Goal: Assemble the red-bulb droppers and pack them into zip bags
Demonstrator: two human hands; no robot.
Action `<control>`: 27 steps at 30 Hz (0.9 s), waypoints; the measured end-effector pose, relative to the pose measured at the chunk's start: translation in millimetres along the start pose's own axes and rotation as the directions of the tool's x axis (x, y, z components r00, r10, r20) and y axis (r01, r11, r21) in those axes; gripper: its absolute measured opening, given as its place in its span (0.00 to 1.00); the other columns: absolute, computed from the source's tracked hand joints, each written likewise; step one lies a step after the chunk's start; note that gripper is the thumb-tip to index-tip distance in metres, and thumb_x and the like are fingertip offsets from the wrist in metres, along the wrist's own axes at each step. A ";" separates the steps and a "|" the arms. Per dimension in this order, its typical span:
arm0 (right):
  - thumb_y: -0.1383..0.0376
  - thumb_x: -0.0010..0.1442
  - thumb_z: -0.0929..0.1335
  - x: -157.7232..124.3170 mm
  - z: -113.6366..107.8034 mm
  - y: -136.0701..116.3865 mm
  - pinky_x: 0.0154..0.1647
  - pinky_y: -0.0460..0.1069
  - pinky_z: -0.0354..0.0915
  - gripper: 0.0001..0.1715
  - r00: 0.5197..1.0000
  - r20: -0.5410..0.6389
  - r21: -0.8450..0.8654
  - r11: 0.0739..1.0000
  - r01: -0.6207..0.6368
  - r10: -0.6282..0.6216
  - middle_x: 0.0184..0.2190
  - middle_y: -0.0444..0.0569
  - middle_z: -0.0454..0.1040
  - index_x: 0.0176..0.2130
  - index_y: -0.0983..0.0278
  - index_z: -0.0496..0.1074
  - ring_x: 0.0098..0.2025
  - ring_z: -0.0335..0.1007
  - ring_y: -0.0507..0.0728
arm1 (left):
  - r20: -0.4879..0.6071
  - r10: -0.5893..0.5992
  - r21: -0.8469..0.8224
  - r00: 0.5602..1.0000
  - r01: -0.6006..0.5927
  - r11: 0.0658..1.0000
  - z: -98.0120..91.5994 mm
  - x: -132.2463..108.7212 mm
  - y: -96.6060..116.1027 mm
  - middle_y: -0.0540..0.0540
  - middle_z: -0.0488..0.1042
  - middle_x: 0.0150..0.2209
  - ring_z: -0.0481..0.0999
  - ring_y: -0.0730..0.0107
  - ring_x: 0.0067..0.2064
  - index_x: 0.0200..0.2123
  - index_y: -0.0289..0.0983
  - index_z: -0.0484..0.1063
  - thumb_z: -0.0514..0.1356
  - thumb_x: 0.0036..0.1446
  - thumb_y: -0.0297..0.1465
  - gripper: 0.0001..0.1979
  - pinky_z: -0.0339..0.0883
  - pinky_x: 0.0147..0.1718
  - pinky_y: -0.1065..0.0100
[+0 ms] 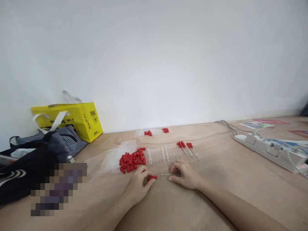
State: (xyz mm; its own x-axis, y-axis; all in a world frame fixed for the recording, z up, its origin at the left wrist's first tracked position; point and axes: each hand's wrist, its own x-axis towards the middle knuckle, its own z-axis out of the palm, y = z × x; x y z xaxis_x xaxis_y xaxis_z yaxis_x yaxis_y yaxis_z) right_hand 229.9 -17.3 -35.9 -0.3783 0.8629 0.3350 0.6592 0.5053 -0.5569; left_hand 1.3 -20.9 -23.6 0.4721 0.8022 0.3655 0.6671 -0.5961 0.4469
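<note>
Between the thumb and fingers of my left hand [140, 184] is a red rubber bulb [152, 177], its narrow end pointing right. My right hand [183, 174] pinches a thin clear glass dropper tube [165, 175] whose tip points left toward the bulb; a small gap separates the two. Behind my left hand lies a pile of loose red bulbs [131, 160]. A row of clear tubes [162, 154] is spread side by side beyond both hands. To its right rest several droppers [189, 149] with red bulbs on their ends.
Clear plastic bags [106, 162] lie left of the pile. Another bag [157, 132] with bulbs and tubes is near the wall. At left stand a yellow bag [81, 120], a striped bag [64, 142] and a black bag [26, 173]. A white power strip [269, 152] with cables is at right.
</note>
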 end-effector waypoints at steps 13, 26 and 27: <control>0.66 0.58 0.58 2.8 20.3 -7.9 0.27 0.45 0.55 0.08 0.976 -0.157 0.179 0.976 -0.121 0.150 0.23 0.45 0.67 0.29 0.64 0.61 0.26 0.61 0.51 | 0.048 -0.078 -0.154 0.996 0.085 0.984 6.0 8.9 1.4 0.48 0.74 0.36 0.71 0.65 0.39 0.36 0.39 0.69 0.49 0.56 0.31 0.09 0.62 0.39 0.67; 0.70 0.57 0.58 -1.2 25.2 -25.8 0.32 0.46 0.56 0.06 0.997 -0.074 0.151 0.989 -0.006 0.017 0.27 0.45 0.68 0.30 0.63 0.62 0.31 0.62 0.52 | 0.036 -0.082 -0.196 0.996 0.088 0.977 4.0 9.6 2.4 0.48 0.75 0.34 0.71 0.66 0.37 0.34 0.39 0.70 0.49 0.57 0.33 0.11 0.63 0.38 0.67; 0.70 0.56 0.58 -1.1 25.1 -25.6 0.32 0.46 0.56 0.06 0.997 -0.071 0.151 0.988 -0.009 0.020 0.27 0.45 0.68 0.30 0.64 0.62 0.30 0.62 0.52 | 0.035 -0.081 -0.197 0.996 0.087 0.977 4.2 9.6 2.1 0.48 0.75 0.34 0.71 0.66 0.37 0.34 0.39 0.70 0.49 0.57 0.33 0.11 0.63 0.38 0.67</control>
State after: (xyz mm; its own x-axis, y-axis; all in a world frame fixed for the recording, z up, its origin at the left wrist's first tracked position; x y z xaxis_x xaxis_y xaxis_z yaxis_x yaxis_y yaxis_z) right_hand 197.2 -31.0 -41.1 -0.3176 0.8700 0.3771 0.5569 0.4931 -0.6684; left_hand 9.6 -14.4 -22.6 0.4363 0.8487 0.2989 0.5790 -0.5191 0.6287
